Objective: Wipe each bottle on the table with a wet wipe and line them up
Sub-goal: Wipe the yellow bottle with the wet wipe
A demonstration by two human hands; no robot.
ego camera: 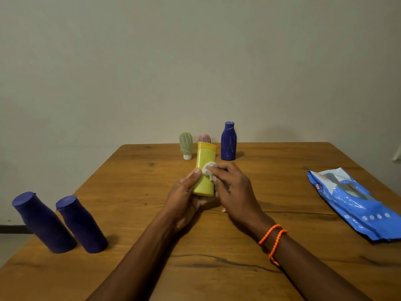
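A smooth yellow plastic bottle point(205, 170), flat-sided and tapering toward its cap, is gripped near its lower end by the left hand point(184, 198) above the middle of the grained wooden table point(134, 192), its long axis running away from the viewer with the cap end raised. A crumpled white wet wipe point(208, 168) is pinched against its face by the right hand point(233, 187). Two matte dark blue bottles point(60, 223) stand at near left; a green tube point(186, 145), a pink tube point(204, 138) and a third blue bottle point(228, 141) stand behind. A glossy blue wipes packet point(355, 203) lies at right.
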